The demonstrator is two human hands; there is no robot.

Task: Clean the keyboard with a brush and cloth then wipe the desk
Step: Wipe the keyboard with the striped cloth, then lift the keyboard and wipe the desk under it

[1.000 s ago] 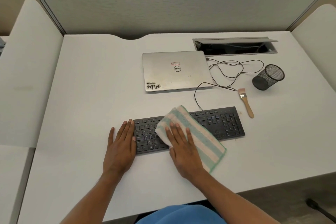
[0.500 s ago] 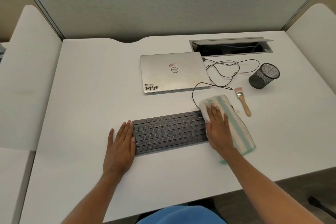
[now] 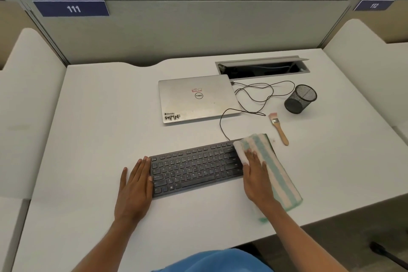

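Both hands lie flat, gripping nothing: the left hand (image 3: pixel 134 187) braces the keyboard (image 3: pixel 194 168) at its left end, and the right hand (image 3: pixel 257 181) presses the cloth (image 3: pixel 272 159) on its right end, near-centre on the desk (image 3: pixel 99 139). A sweep past that end could knock the brush (image 3: pixel 279 127) or snag the cable (image 3: pixel 221 125).

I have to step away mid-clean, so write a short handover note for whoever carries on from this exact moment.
Left hand: flat on the desk, against the keyboard's left end.
Right hand: pressing the striped cloth onto the keyboard's right end.
Brush: lying on the desk behind the cloth, untouched.
Done: cloth wipe of the keys in progress; brushing cannot be confirmed.
Left: finish the keys, then wipe the desk.
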